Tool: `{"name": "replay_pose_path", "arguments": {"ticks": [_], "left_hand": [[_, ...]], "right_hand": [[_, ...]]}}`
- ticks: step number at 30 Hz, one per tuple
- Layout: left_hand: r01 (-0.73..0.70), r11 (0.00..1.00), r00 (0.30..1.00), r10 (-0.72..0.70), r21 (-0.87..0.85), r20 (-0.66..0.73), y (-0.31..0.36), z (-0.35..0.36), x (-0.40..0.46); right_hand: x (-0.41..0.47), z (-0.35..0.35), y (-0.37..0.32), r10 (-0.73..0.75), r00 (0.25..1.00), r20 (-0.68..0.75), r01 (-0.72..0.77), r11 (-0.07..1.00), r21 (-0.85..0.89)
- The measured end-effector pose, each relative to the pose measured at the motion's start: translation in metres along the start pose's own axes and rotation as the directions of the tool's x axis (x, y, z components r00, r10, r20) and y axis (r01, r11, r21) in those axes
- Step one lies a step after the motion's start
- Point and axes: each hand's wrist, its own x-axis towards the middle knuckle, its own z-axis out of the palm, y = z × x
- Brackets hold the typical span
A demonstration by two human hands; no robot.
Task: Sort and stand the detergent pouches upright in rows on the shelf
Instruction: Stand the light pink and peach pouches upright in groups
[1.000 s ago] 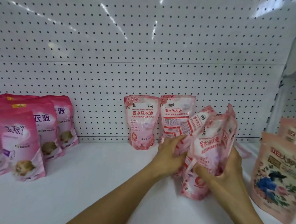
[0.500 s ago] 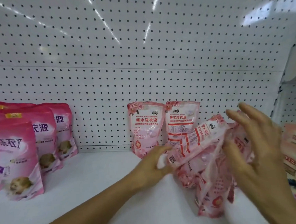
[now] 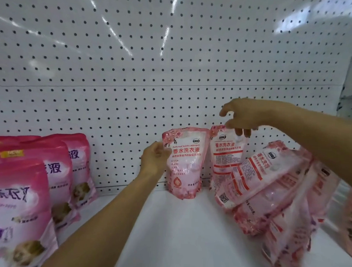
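Left hand (image 3: 155, 156) grips upper left edge of upright pale pink pouch (image 3: 184, 164) at shelf (image 3: 185, 237) back. Right hand (image 3: 244, 117), fingers curled, pinches top of second upright pouch (image 3: 225, 155) beside it. Toppled pouches (image 3: 270, 190) lean toward right edge. Dark pink pouches (image 3: 23, 196) stand in row at left edge.

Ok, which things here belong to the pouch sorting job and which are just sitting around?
Job: left hand on the left pouch; right hand on the second pouch; leaning pile; shelf.
Around: magenta pouches; pegboard.
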Motion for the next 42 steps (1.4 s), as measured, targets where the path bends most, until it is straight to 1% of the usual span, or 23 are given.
{"name": "replay_pose_path", "arguments": {"ticks": [2, 4, 6, 7, 11, 14, 16, 19, 24, 27, 29, 32, 35, 38, 40, 42], "left_hand": [[0.005, 1.000, 1.000, -0.005, 0.013, -0.029, -0.004, -0.006, 0.002], [-0.002, 1.000, 0.997, 0.003, 0.009, -0.075, -0.009, -0.015, 0.001], [-0.003, 1.000, 0.991, 0.001, -0.016, -0.131, -0.012, -0.025, -0.005], [0.007, 0.999, 0.989, -0.012, -0.036, -0.146, -0.014, -0.029, -0.007], [0.017, 0.994, 0.991, -0.031, -0.112, -0.127, -0.018, -0.037, -0.016], [0.004, 0.999, 0.996, -0.008, -0.046, -0.085, -0.020, -0.032, -0.021], [0.001, 1.000, 0.997, -0.002, -0.015, -0.076, -0.021, -0.028, -0.022], [0.011, 1.000, 0.991, -0.010, 0.009, -0.134, -0.019, -0.023, -0.018], [0.037, 0.999, 0.971, -0.039, -0.012, -0.234, -0.024, -0.019, -0.010], [0.053, 0.997, 0.961, -0.066, -0.055, -0.270, -0.027, -0.020, -0.006], [0.054, 0.995, 0.957, -0.075, -0.084, -0.279, -0.028, -0.021, -0.006], [0.040, 0.993, 0.956, -0.070, -0.108, -0.286, -0.028, -0.019, -0.008], [0.027, 0.993, 0.952, -0.061, -0.117, -0.298, -0.028, -0.019, -0.010], [0.014, 0.992, 0.949, -0.053, -0.127, -0.311, -0.029, -0.019, -0.010], [0.017, 0.989, 0.947, -0.062, -0.145, -0.316, -0.032, -0.019, -0.010], [0.017, 0.985, 0.945, -0.071, -0.170, -0.319, -0.032, -0.017, -0.009]], "right_hand": [[0.015, 0.005, 0.001, 0.058, 0.991, 0.120, -0.065, 0.996, 0.058], [0.023, 0.011, 0.003, 0.088, 0.972, 0.216, -0.102, 0.993, 0.054], [0.030, 0.019, 0.004, 0.068, 0.957, 0.282, -0.093, 0.993, 0.076], [0.033, 0.023, 0.006, 0.049, 0.957, 0.285, -0.082, 0.991, 0.104], [0.035, 0.029, 0.003, -0.010, 0.977, 0.214, -0.040, 0.973, 0.228], [0.033, 0.024, -0.001, -0.047, 0.989, 0.141, 0.011, 0.970, 0.244], [0.034, 0.019, -0.002, -0.105, 0.990, 0.092, 0.081, 0.968, 0.237], [0.034, 0.004, 0.000, -0.179, 0.983, 0.050, 0.167, 0.969, 0.179], [0.031, -0.020, 0.008, -0.266, 0.962, 0.059, 0.246, 0.940, 0.237], [0.033, -0.032, 0.011, -0.314, 0.947, 0.066, 0.295, 0.933, 0.205], [0.035, -0.034, 0.012, -0.345, 0.938, 0.036, 0.330, 0.919, 0.216], [0.039, -0.030, 0.013, -0.402, 0.914, -0.058, 0.404, 0.888, 0.218], [0.048, -0.025, 0.018, -0.427, 0.892, -0.149, 0.452, 0.855, 0.254], [0.056, -0.018, 0.027, -0.417, 0.883, -0.214, 0.466, 0.834, 0.297], [0.060, -0.009, 0.034, -0.407, 0.886, -0.222, 0.460, 0.833, 0.307], [0.063, 0.002, 0.041, -0.391, 0.902, -0.181, 0.431, 0.833, 0.348]]}}
